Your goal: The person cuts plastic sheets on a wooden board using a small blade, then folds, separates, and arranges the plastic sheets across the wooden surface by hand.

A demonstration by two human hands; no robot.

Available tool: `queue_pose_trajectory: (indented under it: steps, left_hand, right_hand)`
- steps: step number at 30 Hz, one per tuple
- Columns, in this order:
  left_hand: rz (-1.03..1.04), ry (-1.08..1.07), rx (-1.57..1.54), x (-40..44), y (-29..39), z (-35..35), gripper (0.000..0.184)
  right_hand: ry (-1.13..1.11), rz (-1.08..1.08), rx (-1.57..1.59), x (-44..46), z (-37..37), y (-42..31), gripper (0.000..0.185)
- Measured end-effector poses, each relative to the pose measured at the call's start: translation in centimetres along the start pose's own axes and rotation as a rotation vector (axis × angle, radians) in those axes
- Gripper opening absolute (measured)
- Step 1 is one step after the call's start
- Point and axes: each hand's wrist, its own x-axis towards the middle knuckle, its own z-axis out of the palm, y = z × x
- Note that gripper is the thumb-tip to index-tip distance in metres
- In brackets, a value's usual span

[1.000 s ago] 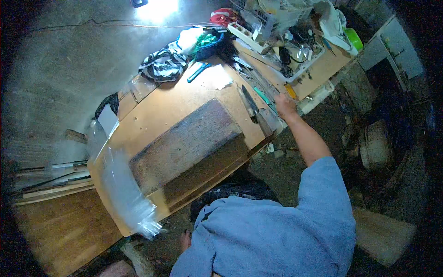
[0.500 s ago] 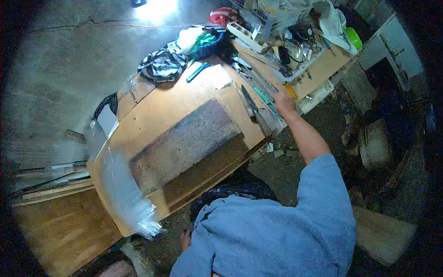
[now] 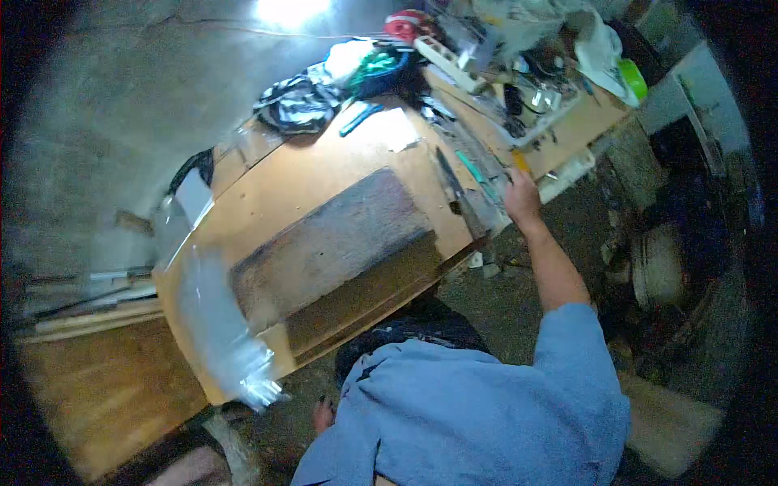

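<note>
My right hand is at the right edge of the wooden table, beside a yellow-handled tool. Its fingers look curled, and what they hold, if anything, is hidden. A thin green tool lies just left of my fingertips. Further left is a knife with a dark blade. My left hand hangs low by my body, below the table's front edge, mostly covered by the shirt. Its fingers are too dim to make out. A long, dark, worn slab lies across the table.
Clear plastic sheets hang over the left end. At the back are a black-and-white plastic bag, a blue tool and a white power strip. A white tray of small items stands at back right, near a green round object.
The whole view has shifted slightly, with some blur. My right hand stays by the tools at the right edge, its fingers a little differently placed. The left hand remains low.
</note>
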Motion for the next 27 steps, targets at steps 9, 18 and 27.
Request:
queue_pose_trajectory:
  steps: [9, 18, 27]
  left_hand:
    - [0.003, 0.091, -0.128, -5.7, 3.9, 1.2, 0.024]
    - [-0.089, 0.152, -0.114, -6.2, -0.7, -0.8, 0.045]
    - [-0.027, 0.316, -0.382, -5.3, -6.8, -2.2, 0.050]
  right_hand:
    - [-0.002, -0.149, 0.344, -3.8, 0.8, -6.6, 0.021]
    - [-0.201, -0.407, 0.428, -5.4, 1.8, -16.1, 0.027]
    - [-0.276, -0.694, 0.176, -8.5, 6.0, -22.2, 0.054]
